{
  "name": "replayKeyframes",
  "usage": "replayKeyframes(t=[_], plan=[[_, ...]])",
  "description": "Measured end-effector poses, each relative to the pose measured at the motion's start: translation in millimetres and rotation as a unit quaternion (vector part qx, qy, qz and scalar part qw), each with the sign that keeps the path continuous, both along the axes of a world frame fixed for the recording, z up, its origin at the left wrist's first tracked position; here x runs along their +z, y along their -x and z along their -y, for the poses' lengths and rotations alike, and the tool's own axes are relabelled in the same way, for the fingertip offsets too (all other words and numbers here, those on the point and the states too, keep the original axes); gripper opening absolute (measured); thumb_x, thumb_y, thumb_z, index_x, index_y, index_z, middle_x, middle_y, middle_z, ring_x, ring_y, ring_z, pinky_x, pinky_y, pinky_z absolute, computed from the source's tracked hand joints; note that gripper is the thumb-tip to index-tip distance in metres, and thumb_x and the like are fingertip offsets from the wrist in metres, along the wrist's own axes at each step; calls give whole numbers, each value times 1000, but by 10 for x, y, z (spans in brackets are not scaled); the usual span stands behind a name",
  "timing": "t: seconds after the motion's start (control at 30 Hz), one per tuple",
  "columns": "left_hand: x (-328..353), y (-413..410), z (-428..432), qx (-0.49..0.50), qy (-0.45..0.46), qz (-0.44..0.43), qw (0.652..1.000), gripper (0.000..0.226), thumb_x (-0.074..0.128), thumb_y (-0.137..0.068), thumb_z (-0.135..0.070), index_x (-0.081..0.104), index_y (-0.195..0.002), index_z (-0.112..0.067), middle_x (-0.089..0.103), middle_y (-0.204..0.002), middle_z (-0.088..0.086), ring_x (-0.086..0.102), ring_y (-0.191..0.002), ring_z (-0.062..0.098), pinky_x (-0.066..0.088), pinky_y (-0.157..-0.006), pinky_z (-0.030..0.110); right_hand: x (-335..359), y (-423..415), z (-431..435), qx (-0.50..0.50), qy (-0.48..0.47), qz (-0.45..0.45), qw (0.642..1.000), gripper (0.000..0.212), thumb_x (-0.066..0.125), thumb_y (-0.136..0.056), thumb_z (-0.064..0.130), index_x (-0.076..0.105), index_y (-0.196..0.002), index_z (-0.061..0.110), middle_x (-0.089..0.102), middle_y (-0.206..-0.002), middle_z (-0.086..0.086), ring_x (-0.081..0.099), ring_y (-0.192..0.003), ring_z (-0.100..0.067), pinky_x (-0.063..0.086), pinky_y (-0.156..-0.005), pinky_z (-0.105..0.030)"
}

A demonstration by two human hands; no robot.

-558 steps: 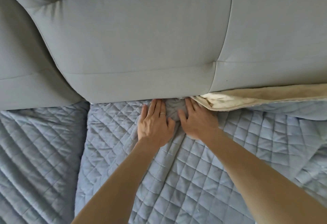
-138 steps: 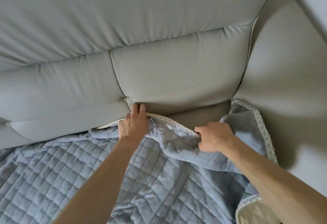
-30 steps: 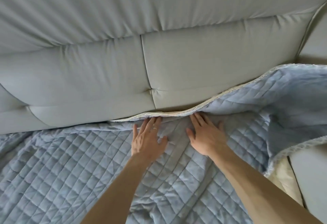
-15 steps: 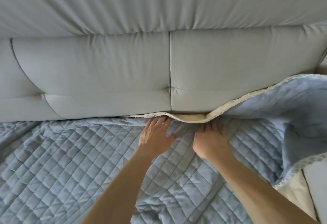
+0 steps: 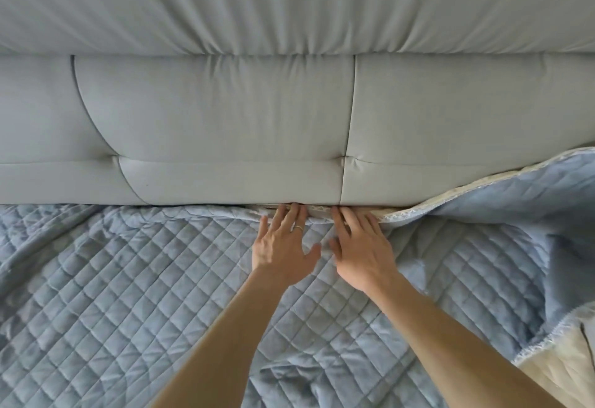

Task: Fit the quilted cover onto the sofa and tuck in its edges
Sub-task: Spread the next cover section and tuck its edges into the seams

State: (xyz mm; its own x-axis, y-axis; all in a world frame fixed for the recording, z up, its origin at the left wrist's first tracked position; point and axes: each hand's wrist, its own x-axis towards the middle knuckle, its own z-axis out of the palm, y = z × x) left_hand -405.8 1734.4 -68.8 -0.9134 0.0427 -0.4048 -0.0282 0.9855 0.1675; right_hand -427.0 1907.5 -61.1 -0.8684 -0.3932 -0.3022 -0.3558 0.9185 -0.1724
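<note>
The blue quilted cover (image 5: 128, 295) lies spread over the seat of the grey sofa (image 5: 225, 117). My left hand (image 5: 283, 243), a ring on one finger, lies flat on the cover with straight fingertips at the crease under the back cushion. Beside it my right hand (image 5: 362, 246) also presses flat, fingertips at the same crease. Left of my hands the cover's back edge sits in the crease. To the right the lace-trimmed edge (image 5: 483, 182) stands up loose against the cushion, its cream underside showing.
At the lower right the cover is bunched and folded over, with its cream underside (image 5: 566, 372) exposed. The back cushions fill the upper half of the view.
Both hands have flattened and pushed forward, fingertips now at the crease. The raised cream edge between them has gone down into the gap. The view has shifted left.
</note>
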Motion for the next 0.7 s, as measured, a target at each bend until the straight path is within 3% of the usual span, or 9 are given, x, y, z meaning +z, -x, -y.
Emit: replayKeyframes(t=[0.13,0.27,0.37,0.5,0.6,0.7], plan=[[-46,62,-35,4,22,31,999,87,23,-90,-68,-3,-157,-19,-3,-165,-4,-6,-151,18,-2,-122,47,-56,-193,138,45,66,-7,997,60,46,-94,20,31,-151,8,29,-159,-5,23,-148,-21,18,-121,-43],[-19,82,-44,6,-1,-15,1000,85,30,-88,-68,18,-156,-18,16,-160,-1,11,-148,21,10,-121,46,-179,-101,77,13,35,53,998,60,24,-101,38,13,-157,19,6,-164,6,0,-150,-8,11,-123,-41],[-1,22,18,-15,-5,-58,998,79,31,-89,-63,27,-153,-17,25,-157,2,21,-144,21,18,-118,42,-183,2,108,-2,23,81,996,64,15,-96,46,7,-157,26,2,-164,13,-2,-149,-3,8,-122,-43],[-40,-93,35,-4,-33,-22,999,78,35,-92,-56,13,-157,-18,11,-164,-1,6,-150,18,4,-123,38,-104,46,197,-37,28,84,995,69,24,-90,44,14,-156,26,13,-163,13,5,-149,-3,11,-121,-46],[-82,79,33,-8,-18,-15,1000,83,35,-88,-57,15,-156,-16,16,-163,-1,10,-149,17,7,-122,38,-134,145,210,-37,12,115,993,67,26,-95,46,8,-156,28,8,-163,15,2,-148,-2,9,-122,-42],[-136,148,61,-25,-6,60,998,81,24,-89,-59,3,-157,-19,3,-165,-4,0,-150,14,1,-123,40,-186,198,215,-35,0,157,987,65,23,-96,47,3,-156,30,2,-163,17,0,-148,-1,9,-122,-42]])
